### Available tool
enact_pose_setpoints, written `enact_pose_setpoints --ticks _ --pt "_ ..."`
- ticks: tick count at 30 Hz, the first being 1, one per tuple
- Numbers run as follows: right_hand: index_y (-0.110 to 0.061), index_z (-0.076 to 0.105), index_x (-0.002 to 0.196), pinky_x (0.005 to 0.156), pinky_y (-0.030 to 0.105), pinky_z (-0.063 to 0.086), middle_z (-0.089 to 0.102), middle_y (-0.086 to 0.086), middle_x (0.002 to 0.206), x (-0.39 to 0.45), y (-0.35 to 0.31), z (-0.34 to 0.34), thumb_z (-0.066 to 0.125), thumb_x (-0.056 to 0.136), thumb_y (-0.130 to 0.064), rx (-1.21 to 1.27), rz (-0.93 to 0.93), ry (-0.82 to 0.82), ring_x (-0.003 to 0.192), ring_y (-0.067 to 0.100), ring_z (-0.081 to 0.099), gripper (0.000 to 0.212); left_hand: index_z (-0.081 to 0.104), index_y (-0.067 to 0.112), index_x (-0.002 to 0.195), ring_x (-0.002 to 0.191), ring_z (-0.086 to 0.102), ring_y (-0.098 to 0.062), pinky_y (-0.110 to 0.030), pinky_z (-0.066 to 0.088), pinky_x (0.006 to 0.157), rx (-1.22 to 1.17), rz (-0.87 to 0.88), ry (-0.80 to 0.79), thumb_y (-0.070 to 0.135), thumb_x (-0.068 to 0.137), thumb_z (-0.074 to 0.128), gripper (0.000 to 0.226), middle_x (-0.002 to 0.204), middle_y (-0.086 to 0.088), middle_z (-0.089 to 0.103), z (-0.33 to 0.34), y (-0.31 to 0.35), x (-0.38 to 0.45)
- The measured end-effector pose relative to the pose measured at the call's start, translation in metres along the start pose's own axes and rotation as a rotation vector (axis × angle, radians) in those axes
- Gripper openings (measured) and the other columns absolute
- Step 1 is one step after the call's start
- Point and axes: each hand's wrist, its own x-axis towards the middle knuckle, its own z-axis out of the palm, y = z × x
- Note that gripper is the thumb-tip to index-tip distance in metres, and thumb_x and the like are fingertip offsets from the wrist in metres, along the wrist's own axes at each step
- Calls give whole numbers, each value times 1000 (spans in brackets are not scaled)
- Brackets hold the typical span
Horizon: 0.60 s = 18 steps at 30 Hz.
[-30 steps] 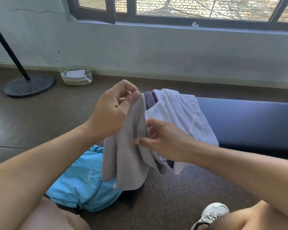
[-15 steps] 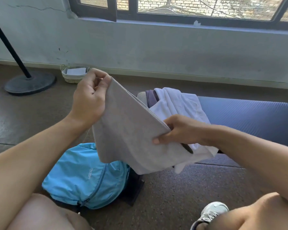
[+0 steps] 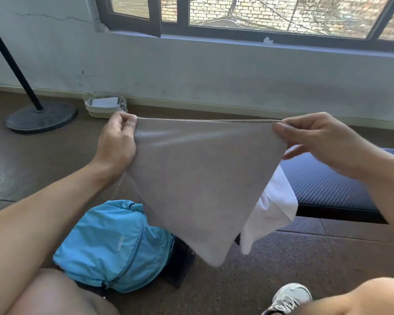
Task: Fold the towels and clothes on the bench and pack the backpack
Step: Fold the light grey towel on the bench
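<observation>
At far left of the frame a black stand [image 3: 35,114] rests on the floor, a small basket [image 3: 104,106] beside it by the wall. Lower left lies the blue backpack [image 3: 114,246]. The left hand [image 3: 117,142] has its grip pinching one top corner of the grey towel [image 3: 198,178], which hangs taut at centre frame, tapering downward. The right hand [image 3: 319,139] pinches the other corner. Behind, white clothes [image 3: 273,208] drape off the dark desk [image 3: 328,189] at right.
</observation>
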Motion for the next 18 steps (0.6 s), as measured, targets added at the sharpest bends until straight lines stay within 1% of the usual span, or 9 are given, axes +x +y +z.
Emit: enact_pose_setpoints --ticks 1,3,5,7,9,10,13,15,18 --pt "-13 77 92 76 39 57 76 8 91 3 8 -2 61 97 -30 -49 40 94 81 21 67 24 58 19 98 79 51 -10 -30 40 75 7 4 -36 33 105 48 19 86 8 58 5 0 -2" --pt "-12 70 90 75 41 57 72 10 90 10 24 2 59 100 -25 55 168 222 79 23 66 20 60 17 97 71 49 -9 -30 39 67 38 3 -105 31 105 50 19 78 8 56 16 0 -6" --pt "-14 63 93 63 38 58 65 12 90 18 41 10 58 101 -25 152 291 323 75 25 63 15 61 18 93 71 49 -15 -33 39 66 46 -41 -162 32 104 51 21 75 4 56 27 -1 -8" --pt "-15 61 93 49 32 54 63 9 87 24 57 15 62 99 -28 97 336 420 69 22 60 15 60 23 87 76 52 -18 -34 43 72 20 -110 -206 38 102 52 23 78 4 59 34 -2 -9" --pt "-15 60 91 42 28 48 61 6 85 27 65 17 66 96 -29 60 327 496 64 20 58 16 62 30 81 82 56 -19 -43 51 84 -95 -191 -234 46 95 54 23 83 3 63 39 -2 -6" --pt "-14 60 90 40 27 46 60 6 84 28 66 16 67 95 -28 67 317 505 62 19 56 17 63 33 79 82 56 -19 -46 52 84 -140 -213 -237 48 92 54 22 83 4 63 41 -3 -5" --pt "-15 58 92 37 26 44 59 8 84 26 58 19 66 96 -23 126 262 494 57 19 55 12 65 40 75 78 55 -19 -45 47 74 -179 -212 -214 52 86 54 20 79 5 63 43 4 -6" --pt "-17 60 102 39 28 46 58 11 82 22 47 25 62 94 -13 106 225 495 52 20 55 10 66 40 75 76 58 -20 -45 47 71 -208 -198 -212 54 82 56 19 78 3 66 42 15 -12" --pt "-14 67 106 41 30 50 60 12 66 10 17 42 55 92 -2 156 198 335 45 22 59 22 68 35 78 77 64 -24 -49 53 74 -247 -190 -264 52 80 59 19 82 -3 71 41 32 -26"
